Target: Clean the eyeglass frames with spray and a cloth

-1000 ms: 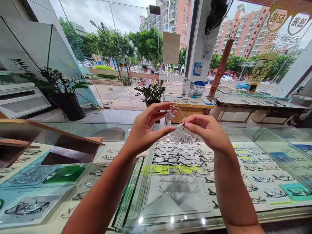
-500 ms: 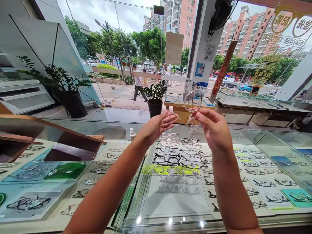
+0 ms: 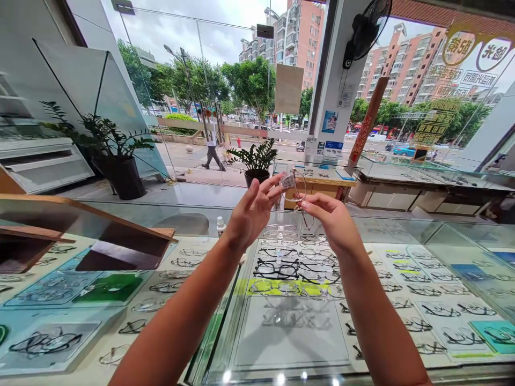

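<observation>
My right hand (image 3: 336,221) pinches a pair of clear, thin-rimmed eyeglasses (image 3: 296,187) between thumb and fingertips. The glasses are held up on end above the display counter, one lens over the other. My left hand (image 3: 254,208) is open, palm turned inward and thumb raised. Its fingertips lie at the left edge of the upper lens; whether they touch it I cannot tell. Below both hands, rows of eyeglass frames (image 3: 277,268) lie on a pale tray (image 3: 293,338), several of them black-rimmed, with a yellow-green strip under the front row.
A glass display counter (image 3: 426,236) spans the foreground, with more eyeglasses at both sides. A slanted brown wooden stand (image 3: 80,206) rises at left. Beyond the counter are a white bottle (image 3: 221,225), a potted plant (image 3: 255,158), and a glass front facing the street.
The glasses and my right hand have moved left and down. My left hand has turned its palm inward, with its fingers raised to the lens. Outside, a passer-by has moved left.
</observation>
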The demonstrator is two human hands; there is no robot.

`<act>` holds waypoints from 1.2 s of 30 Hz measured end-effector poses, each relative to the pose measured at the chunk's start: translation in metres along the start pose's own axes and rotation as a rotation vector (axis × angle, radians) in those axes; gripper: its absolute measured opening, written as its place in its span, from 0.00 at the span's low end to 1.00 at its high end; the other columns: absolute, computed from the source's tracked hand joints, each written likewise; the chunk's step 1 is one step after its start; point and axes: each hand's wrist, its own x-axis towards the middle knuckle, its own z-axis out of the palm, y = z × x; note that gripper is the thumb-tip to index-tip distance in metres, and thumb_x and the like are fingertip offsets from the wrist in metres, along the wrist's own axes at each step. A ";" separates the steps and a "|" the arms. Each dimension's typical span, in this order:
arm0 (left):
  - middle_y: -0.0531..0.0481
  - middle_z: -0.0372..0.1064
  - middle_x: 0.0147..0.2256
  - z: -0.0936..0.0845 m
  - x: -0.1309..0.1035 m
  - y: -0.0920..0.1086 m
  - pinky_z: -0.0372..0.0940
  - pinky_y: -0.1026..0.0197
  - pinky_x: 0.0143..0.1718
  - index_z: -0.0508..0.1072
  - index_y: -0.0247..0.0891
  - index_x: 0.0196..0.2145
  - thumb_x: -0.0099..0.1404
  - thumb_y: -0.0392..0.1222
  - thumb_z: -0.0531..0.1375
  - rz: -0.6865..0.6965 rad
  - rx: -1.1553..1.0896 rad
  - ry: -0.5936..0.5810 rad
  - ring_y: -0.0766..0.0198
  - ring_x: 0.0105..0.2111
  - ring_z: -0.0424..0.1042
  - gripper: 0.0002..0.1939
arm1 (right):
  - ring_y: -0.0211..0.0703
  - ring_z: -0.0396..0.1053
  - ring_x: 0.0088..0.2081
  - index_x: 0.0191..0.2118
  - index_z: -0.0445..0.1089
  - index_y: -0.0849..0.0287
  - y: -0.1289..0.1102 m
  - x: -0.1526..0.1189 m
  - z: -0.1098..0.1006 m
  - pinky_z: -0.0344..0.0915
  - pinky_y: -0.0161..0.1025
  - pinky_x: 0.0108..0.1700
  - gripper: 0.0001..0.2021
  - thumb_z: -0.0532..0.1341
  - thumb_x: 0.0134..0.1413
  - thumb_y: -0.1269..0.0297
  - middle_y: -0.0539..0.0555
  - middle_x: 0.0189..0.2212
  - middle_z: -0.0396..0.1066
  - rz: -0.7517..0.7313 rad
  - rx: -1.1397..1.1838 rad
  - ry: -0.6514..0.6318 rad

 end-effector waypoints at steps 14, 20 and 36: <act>0.49 0.76 0.30 0.014 -0.014 -0.005 0.65 0.56 0.36 0.83 0.41 0.34 0.65 0.55 0.68 0.096 0.590 0.241 0.60 0.31 0.68 0.14 | 0.51 0.80 0.49 0.37 0.79 0.56 0.014 -0.004 0.010 0.72 0.50 0.58 0.07 0.68 0.61 0.58 0.58 0.46 0.84 -0.233 -0.277 0.176; 0.49 0.77 0.29 0.014 -0.012 -0.013 0.59 0.59 0.29 0.85 0.40 0.35 0.60 0.57 0.72 -0.031 0.467 0.250 0.61 0.28 0.67 0.17 | 0.54 0.78 0.54 0.40 0.78 0.54 0.015 -0.013 0.026 0.69 0.53 0.59 0.06 0.62 0.66 0.65 0.60 0.49 0.82 -0.413 -0.697 0.230; 0.52 0.69 0.26 -0.005 -0.001 -0.036 0.51 0.63 0.28 0.83 0.36 0.35 0.59 0.53 0.71 -0.034 0.531 0.317 0.67 0.26 0.60 0.16 | 0.52 0.75 0.54 0.43 0.78 0.56 0.002 -0.015 0.018 0.67 0.51 0.57 0.05 0.63 0.67 0.64 0.58 0.53 0.80 -0.304 -0.784 0.054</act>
